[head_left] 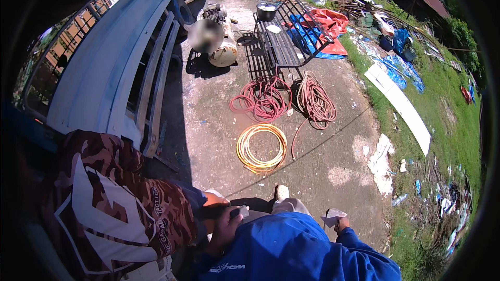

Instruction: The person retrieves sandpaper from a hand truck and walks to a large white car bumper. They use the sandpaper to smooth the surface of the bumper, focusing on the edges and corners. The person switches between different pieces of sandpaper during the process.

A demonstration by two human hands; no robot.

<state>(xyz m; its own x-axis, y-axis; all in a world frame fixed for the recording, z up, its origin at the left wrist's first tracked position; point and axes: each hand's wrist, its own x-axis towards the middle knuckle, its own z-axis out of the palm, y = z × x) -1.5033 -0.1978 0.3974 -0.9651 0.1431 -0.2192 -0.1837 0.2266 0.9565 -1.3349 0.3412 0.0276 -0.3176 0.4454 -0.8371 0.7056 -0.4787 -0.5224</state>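
- The worker's left hand was closed around a small grey piece, low and near, just beside the blue sweatshirt; its exact finger placement could not be told.
- The right hand pinched a folded-looking grey sheet, near and to the right, over the concrete; most of the fingers were hidden.
- The two held pieces were well apart, touching nothing but the hands, as far as could be seen.
- The sheet looked thin and likely to bend, so a light, flat pinch close to its working edge seemed best.
- The small piece probably wanted a steady fingertip hold, with its face left uncovered.
- A co-worker's camouflage shirt was close on the left, so that elbow was better kept tucked in.
- The yellow hose coil lay farther ahead; careful footing would have avoided it.
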